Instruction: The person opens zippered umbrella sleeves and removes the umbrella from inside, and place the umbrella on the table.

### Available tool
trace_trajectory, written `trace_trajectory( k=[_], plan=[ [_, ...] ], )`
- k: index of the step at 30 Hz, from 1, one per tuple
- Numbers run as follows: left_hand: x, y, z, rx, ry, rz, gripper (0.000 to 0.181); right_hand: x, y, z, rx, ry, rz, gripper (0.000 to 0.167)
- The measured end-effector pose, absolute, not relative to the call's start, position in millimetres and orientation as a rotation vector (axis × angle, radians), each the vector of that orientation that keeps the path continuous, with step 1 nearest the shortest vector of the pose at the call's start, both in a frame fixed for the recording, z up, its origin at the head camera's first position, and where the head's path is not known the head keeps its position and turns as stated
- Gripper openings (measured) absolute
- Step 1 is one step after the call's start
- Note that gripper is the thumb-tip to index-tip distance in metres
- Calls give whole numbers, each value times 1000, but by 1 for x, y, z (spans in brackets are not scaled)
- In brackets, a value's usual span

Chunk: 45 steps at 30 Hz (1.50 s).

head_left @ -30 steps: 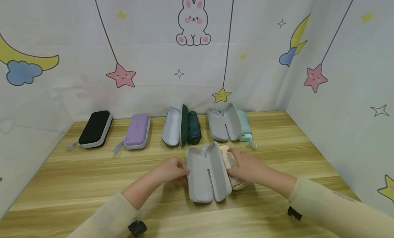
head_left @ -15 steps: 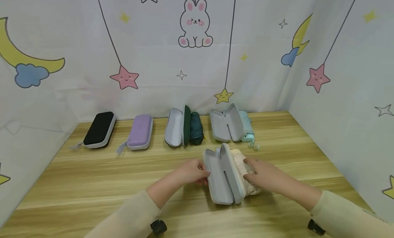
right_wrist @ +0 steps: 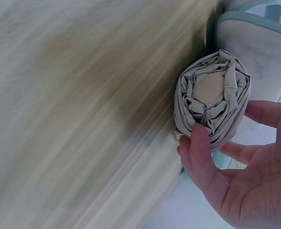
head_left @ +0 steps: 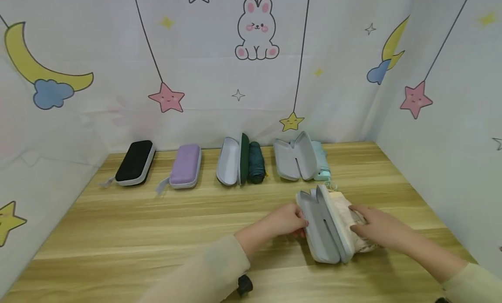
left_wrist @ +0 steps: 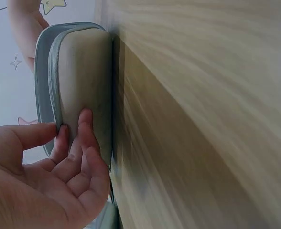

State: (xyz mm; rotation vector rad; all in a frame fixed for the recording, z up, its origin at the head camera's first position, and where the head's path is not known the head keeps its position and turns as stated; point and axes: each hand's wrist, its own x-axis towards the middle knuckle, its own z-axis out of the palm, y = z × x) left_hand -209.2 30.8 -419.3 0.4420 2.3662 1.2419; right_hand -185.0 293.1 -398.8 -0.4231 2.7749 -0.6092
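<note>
Okay, my left hand has a pinch on the beige case: thumb at the rim of the left half, fingers bent against the outside of the shell. My right hand holds the folded cream umbrella, thumb and fingers spread across its width, so a fairly wide grip. Right wrist view gives its end: pleated cloth wound around a round cap.

Case is on the wood table, right of centre, nearer me than the back row. It's open, grey inside, left half lying low, right half tilted up. Umbrella lies along the outer side of that raised half, looks to be touching it. Dark slot in the lining near the fold.

Further out, back row along the wall, left to right: black case, closed, grey strap; purple case, closed, strap too; green case, open, with dark green umbrella just right of it; grey-lined case, open, with light blue umbrella beside it, partly hidden, cord loop at its near end.

Behind all that, white backdrop printed with a rabbit, stars and moons.
</note>
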Motion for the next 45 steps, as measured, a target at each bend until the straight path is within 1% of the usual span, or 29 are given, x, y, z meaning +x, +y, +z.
trace_trajectory(
  k=[5, 10, 17, 20, 22, 26, 27, 29, 31, 36, 38, 42, 44, 45],
  plan=[
    [-210, 61, -420, 457, 2417, 1198, 26, -187, 321, -398, -409, 2813, -526, 65],
    [-212, 82, -420, 444, 2477, 1151, 27, -190, 337, -397, -373, 2824, -462, 67],
    [-215, 99, -421, 397, 2534, 1098, 27, -189, 349, -391, -352, 2865, -403, 62],
    [-216, 104, -421, 387, 2555, 1067, 28, -184, 347, -387, -424, 2888, -436, 62],
    [-217, 106, -422, 380, 2560, 1064, 28, -180, 340, -385, -517, 2894, -453, 68],
    [-219, 107, -424, 358, 2559, 1068, 29, -171, 323, -389, -741, 2940, -396, 91],
    [-219, 107, -424, 356, 2558, 1072, 29, -169, 320, -392, -782, 2961, -387, 94],
    [-220, 107, -425, 363, 2566, 1067, 29, -167, 315, -396, -821, 3008, -368, 95],
    [-220, 106, -426, 373, 2568, 1071, 29, -164, 314, -399, -791, 3022, -396, 92],
    [-221, 101, -427, 373, 2563, 1053, 28, -159, 319, -397, -678, 2974, -546, 72],
    [-222, 98, -426, 364, 2565, 1035, 28, -158, 322, -396, -692, 2988, -533, 65],
    [-224, 94, -425, 356, 2571, 1020, 26, -158, 327, -399, -738, 3015, -426, 45],
    [-224, 92, -426, 363, 2570, 1024, 25, -159, 329, -404, -788, 3046, -356, 42],
    [-224, 92, -427, 365, 2568, 1030, 25, -160, 330, -407, -827, 3063, -320, 44]
  ],
)
